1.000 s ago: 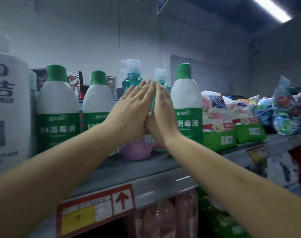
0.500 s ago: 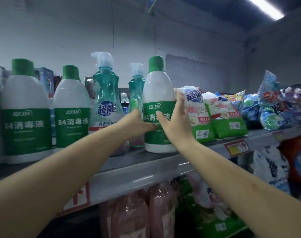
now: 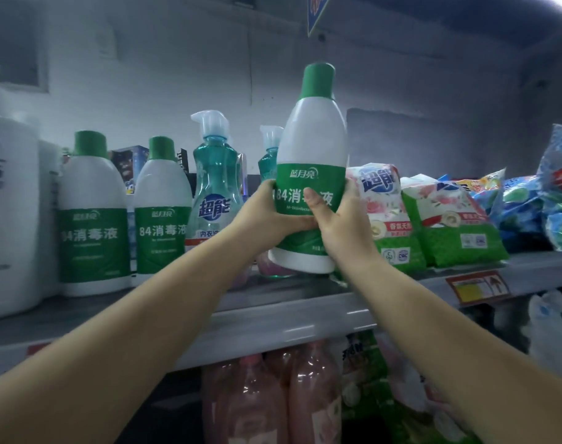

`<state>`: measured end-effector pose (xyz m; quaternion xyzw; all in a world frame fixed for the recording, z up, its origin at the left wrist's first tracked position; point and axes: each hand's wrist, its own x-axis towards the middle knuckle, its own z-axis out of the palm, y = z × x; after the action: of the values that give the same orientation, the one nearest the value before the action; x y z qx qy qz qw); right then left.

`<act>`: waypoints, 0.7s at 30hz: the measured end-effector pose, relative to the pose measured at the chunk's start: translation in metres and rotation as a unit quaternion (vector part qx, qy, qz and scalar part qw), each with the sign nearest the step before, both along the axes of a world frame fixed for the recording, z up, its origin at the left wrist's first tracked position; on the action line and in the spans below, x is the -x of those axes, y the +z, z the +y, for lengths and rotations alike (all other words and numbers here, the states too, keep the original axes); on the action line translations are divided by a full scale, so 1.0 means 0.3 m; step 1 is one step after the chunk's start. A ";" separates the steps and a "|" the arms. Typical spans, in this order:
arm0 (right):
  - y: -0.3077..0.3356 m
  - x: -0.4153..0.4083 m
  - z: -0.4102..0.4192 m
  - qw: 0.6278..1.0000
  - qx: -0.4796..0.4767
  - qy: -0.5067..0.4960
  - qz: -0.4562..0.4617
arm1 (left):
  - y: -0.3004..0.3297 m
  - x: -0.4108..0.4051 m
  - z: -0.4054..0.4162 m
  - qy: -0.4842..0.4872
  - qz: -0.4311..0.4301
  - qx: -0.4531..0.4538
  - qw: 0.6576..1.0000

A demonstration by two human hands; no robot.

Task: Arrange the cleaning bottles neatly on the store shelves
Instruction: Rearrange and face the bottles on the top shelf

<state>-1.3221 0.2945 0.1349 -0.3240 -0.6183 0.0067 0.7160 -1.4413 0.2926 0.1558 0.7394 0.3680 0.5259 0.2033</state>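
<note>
A white disinfectant bottle with a green cap and green label is lifted off the grey shelf, tilted slightly right. My left hand grips its left side and my right hand grips its front and right side. Two matching green-and-white bottles stand upright on the shelf to the left. A teal pump bottle stands beside them, and a second teal pump bottle is partly hidden behind the lifted bottle.
A large white jug stands at the far left. Green detergent bags and blue bags lie on the shelf to the right. Pink bottles fill the shelf below. A price tag hangs on the shelf edge.
Both hands left the teal pump bottles, closed on the rightmost green-and-white bottle and raised it off the shelf. The camera view shifted.
</note>
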 end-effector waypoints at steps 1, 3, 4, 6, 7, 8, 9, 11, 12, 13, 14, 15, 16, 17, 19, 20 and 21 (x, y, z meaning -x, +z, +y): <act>0.022 0.011 -0.017 1.000 -0.012 0.006 -0.007 | 0.016 0.012 -0.020 0.010 -0.006 -0.016 1.000; 0.059 0.042 -0.046 0.999 -0.029 0.031 -0.018 | 0.042 0.045 -0.061 0.032 -0.024 -0.041 0.998; 0.072 0.061 -0.058 0.998 -0.027 0.053 -0.019 | 0.050 0.066 -0.078 0.045 -0.032 -0.051 0.997; 0.086 0.107 -0.078 0.994 -0.014 0.103 -0.012 | 0.057 0.112 -0.111 0.070 -0.043 -0.064 0.995; 0.089 0.131 -0.085 0.992 -0.005 0.123 -0.012 | 0.057 0.135 -0.127 0.082 -0.047 -0.066 0.993; 0.089 0.156 -0.091 0.990 0.003 0.137 -0.017 | 0.056 0.161 -0.140 0.096 -0.049 -0.065 0.992; 0.091 0.184 -0.094 0.989 0.013 0.148 -0.024 | 0.053 0.188 -0.153 0.112 -0.048 -0.063 0.991; 0.087 0.243 -0.097 0.982 0.038 0.180 -0.034 | 0.043 0.246 -0.173 0.136 -0.053 -0.056 0.988; 0.082 0.273 -0.094 0.977 0.052 0.201 -0.037 | 0.037 0.277 -0.182 0.145 -0.057 -0.055 0.986; 0.078 0.306 -0.093 0.973 0.062 0.221 -0.038 | 0.029 0.308 -0.190 0.155 -0.060 -0.055 0.985; 0.075 0.337 -0.094 0.969 0.069 0.233 -0.041 | 0.021 0.337 -0.198 0.163 -0.063 -0.056 0.983; 0.073 0.367 -0.095 0.966 0.075 0.241 -0.047 | 0.015 0.364 -0.206 0.170 -0.067 -0.055 0.982; 0.071 0.397 -0.096 0.964 0.080 0.248 -0.053 | 0.008 0.392 -0.211 0.177 -0.071 -0.053 0.980; 0.070 0.425 -0.094 0.961 0.084 0.257 -0.056 | 0.003 0.421 -0.213 0.184 -0.074 -0.052 0.979; 0.071 0.480 -0.088 0.957 0.094 0.269 -0.060 | -0.001 0.479 -0.211 0.204 -0.073 -0.045 0.975; 0.070 0.506 -0.082 0.956 0.096 0.271 -0.062 | -0.002 0.507 -0.208 0.219 -0.067 -0.041 0.973; 0.069 0.530 -0.074 0.955 0.097 0.273 -0.063 | -0.002 0.533 -0.204 0.235 -0.061 -0.034 0.969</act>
<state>-1.4812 0.2724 0.1556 -0.2110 -0.7233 0.2413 0.6116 -1.6011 0.2314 0.1554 0.6050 0.5006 0.6151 0.0707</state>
